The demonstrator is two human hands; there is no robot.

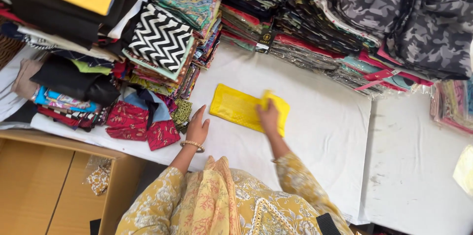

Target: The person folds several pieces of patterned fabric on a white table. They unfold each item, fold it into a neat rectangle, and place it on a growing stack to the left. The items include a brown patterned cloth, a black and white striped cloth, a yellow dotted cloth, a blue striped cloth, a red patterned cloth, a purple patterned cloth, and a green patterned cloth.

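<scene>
Your right hand (269,115) lies on the yellow cloth (241,109), its fingers curled over the folded-up right end; whether they pinch the fold or only press it down is blurred. The cloth lies flat on the white bench (320,131), its long axis running from upper left to lower right, so most of it stretches away to the left of those fingers. Your left hand (197,127) rests open and flat on the bench, holding nothing, just beside the cloth's left end and apart from it. The stacks of folded fabric (162,42) crowd in close on the left and behind. The bare room is to the right and toward you.
</scene>
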